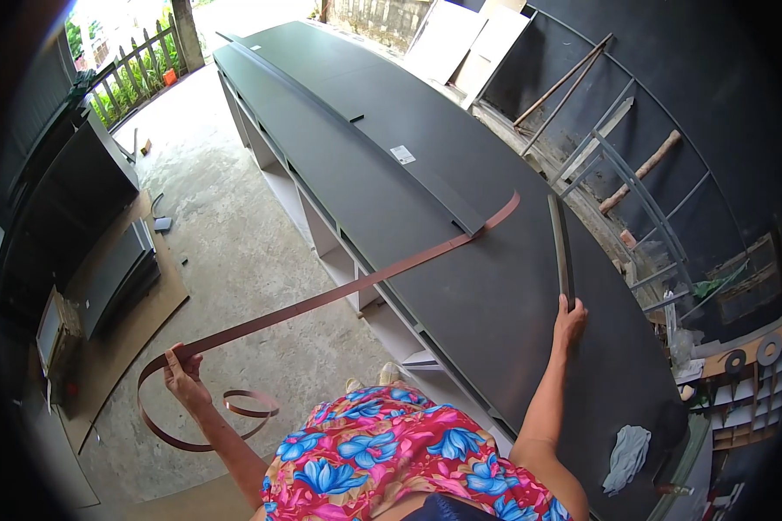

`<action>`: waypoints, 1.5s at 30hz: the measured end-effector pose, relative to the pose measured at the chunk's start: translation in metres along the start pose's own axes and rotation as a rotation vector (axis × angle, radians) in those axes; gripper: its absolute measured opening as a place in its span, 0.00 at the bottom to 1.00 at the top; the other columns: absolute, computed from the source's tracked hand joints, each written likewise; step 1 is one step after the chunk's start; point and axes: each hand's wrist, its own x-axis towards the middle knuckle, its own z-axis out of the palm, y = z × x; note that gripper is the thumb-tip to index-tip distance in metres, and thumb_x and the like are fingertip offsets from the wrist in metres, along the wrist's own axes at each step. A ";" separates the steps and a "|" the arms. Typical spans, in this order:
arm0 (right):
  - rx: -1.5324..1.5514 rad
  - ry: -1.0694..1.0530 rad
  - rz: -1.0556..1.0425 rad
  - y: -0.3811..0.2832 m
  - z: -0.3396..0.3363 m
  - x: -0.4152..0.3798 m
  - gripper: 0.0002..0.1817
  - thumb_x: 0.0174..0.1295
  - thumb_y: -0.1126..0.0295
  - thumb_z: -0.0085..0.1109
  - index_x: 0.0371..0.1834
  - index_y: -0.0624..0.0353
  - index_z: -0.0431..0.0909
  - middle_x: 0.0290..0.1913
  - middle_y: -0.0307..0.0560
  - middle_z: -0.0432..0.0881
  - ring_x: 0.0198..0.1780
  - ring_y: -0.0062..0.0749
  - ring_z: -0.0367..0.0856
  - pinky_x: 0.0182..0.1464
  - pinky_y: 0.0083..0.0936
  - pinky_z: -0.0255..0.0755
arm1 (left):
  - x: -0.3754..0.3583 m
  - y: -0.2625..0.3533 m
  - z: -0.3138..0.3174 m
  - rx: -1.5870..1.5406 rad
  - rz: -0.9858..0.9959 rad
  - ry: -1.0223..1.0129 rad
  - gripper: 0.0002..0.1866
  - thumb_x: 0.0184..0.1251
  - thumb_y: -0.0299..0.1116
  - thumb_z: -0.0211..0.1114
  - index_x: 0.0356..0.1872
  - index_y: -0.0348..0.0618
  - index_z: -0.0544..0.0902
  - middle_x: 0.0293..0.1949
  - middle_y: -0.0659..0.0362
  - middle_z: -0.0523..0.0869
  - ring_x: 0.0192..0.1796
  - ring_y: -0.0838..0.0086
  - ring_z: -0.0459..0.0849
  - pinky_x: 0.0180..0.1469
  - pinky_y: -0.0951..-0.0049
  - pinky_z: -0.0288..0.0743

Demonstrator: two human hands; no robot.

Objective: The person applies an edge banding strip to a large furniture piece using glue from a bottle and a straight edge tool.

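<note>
My left hand [185, 379] is closed on a long, flat brown edging strip [321, 300]. From there the strip stretches across to a large dark tabletop-like panel [443, 313], where its far end curls up. Its other end hangs in a loose coil below my left hand. In my right hand [570, 323] is the near end of a narrow dark wooden strip [562, 247], held over the panel's right side. A longer dark narrow board [443, 196] lies lengthwise on the panel, its near end touching or close to the brown strip.
White open compartments [326, 234] sit beneath the panel. A crumpled pale cloth [627, 458] lies at its near right. Along the right wall lean a metal ladder frame [641, 191] and poles [640, 172]. Dark boards [117, 273] rest on brown sheeting at left.
</note>
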 end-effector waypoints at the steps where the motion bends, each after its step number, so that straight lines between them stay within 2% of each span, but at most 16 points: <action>1: -0.079 0.007 0.028 0.008 0.004 -0.002 0.25 0.58 0.49 0.58 0.46 0.61 0.77 0.43 0.52 0.78 0.44 0.48 0.76 0.45 0.39 0.72 | -0.001 0.000 0.000 0.002 -0.001 0.003 0.16 0.70 0.42 0.53 0.35 0.39 0.81 0.25 0.59 0.83 0.24 0.78 0.81 0.31 0.79 0.79; 6: -0.192 0.073 0.071 0.024 0.008 -0.003 0.25 0.54 0.51 0.63 0.49 0.58 0.76 0.45 0.51 0.77 0.48 0.47 0.76 0.47 0.36 0.72 | -0.004 -0.001 -0.005 0.001 -0.012 -0.006 0.16 0.70 0.42 0.54 0.35 0.38 0.81 0.25 0.59 0.83 0.24 0.78 0.81 0.30 0.80 0.79; 9: -0.129 0.349 -0.103 -0.009 0.005 0.000 0.24 0.53 0.56 0.65 0.49 0.58 0.76 0.46 0.51 0.77 0.50 0.47 0.75 0.50 0.36 0.71 | -0.005 -0.003 -0.006 -0.014 -0.019 0.020 0.16 0.70 0.42 0.54 0.35 0.38 0.81 0.25 0.59 0.83 0.23 0.78 0.82 0.30 0.80 0.78; 11: 0.174 0.290 -0.303 -0.057 -0.001 0.004 0.21 0.52 0.62 0.65 0.49 0.58 0.76 0.47 0.50 0.77 0.51 0.46 0.74 0.52 0.35 0.70 | -0.009 -0.002 -0.005 -0.017 -0.012 0.022 0.16 0.70 0.42 0.54 0.35 0.38 0.81 0.25 0.59 0.83 0.23 0.77 0.81 0.30 0.80 0.78; 13: 0.462 0.042 -0.515 -0.115 -0.006 -0.001 0.20 0.52 0.65 0.65 0.48 0.58 0.76 0.47 0.50 0.77 0.51 0.44 0.75 0.52 0.35 0.70 | -0.012 -0.001 -0.004 -0.013 -0.010 0.027 0.16 0.70 0.41 0.53 0.35 0.38 0.81 0.25 0.59 0.83 0.23 0.77 0.81 0.30 0.80 0.78; 16: 0.538 -0.059 -0.776 -0.190 0.007 -0.006 0.21 0.51 0.66 0.66 0.49 0.59 0.75 0.47 0.49 0.77 0.50 0.43 0.76 0.50 0.34 0.72 | -0.017 -0.002 -0.005 -0.002 -0.008 0.048 0.16 0.71 0.41 0.53 0.35 0.38 0.81 0.25 0.59 0.83 0.23 0.77 0.81 0.30 0.80 0.78; 21: 0.208 -0.140 -0.767 -0.255 0.070 0.011 0.33 0.45 0.57 0.70 0.54 0.61 0.72 0.47 0.52 0.78 0.51 0.48 0.76 0.52 0.37 0.72 | -0.025 -0.001 -0.010 -0.008 -0.005 0.085 0.16 0.70 0.42 0.54 0.35 0.39 0.82 0.24 0.59 0.83 0.23 0.78 0.81 0.30 0.80 0.78; 24: 0.098 -0.316 -0.672 -0.270 0.087 0.018 0.28 0.42 0.56 0.72 0.43 0.61 0.74 0.43 0.55 0.79 0.48 0.48 0.78 0.49 0.38 0.73 | -0.033 0.000 -0.011 0.026 -0.005 0.100 0.16 0.70 0.42 0.54 0.35 0.39 0.82 0.24 0.60 0.83 0.23 0.78 0.81 0.30 0.79 0.78; 26: 0.102 -0.305 -0.687 -0.272 0.104 0.022 0.27 0.40 0.56 0.72 0.39 0.61 0.74 0.41 0.56 0.80 0.45 0.49 0.79 0.47 0.39 0.75 | -0.034 -0.001 -0.012 0.040 -0.004 0.110 0.16 0.70 0.42 0.54 0.35 0.39 0.82 0.23 0.60 0.83 0.23 0.78 0.81 0.30 0.79 0.78; 33: 0.119 -0.361 -0.675 -0.278 0.101 0.030 0.22 0.38 0.58 0.68 0.30 0.62 0.74 0.34 0.58 0.81 0.39 0.53 0.81 0.41 0.41 0.76 | -0.037 -0.002 -0.011 0.057 0.023 0.101 0.15 0.69 0.42 0.55 0.35 0.40 0.82 0.25 0.61 0.84 0.23 0.79 0.82 0.31 0.80 0.79; 39: 0.135 -0.442 -0.692 -0.281 0.092 0.027 0.24 0.39 0.58 0.67 0.34 0.65 0.74 0.37 0.61 0.80 0.41 0.53 0.81 0.43 0.40 0.76 | -0.039 -0.003 -0.006 0.084 0.027 0.112 0.15 0.69 0.41 0.55 0.35 0.40 0.82 0.25 0.61 0.84 0.22 0.79 0.81 0.30 0.80 0.79; 45: 0.173 -0.489 -0.667 -0.282 0.082 0.021 0.30 0.38 0.58 0.68 0.44 0.67 0.74 0.41 0.63 0.79 0.47 0.50 0.79 0.47 0.38 0.75 | -0.039 -0.004 -0.003 0.067 0.008 0.136 0.14 0.69 0.41 0.56 0.35 0.40 0.82 0.25 0.61 0.83 0.22 0.78 0.81 0.29 0.80 0.79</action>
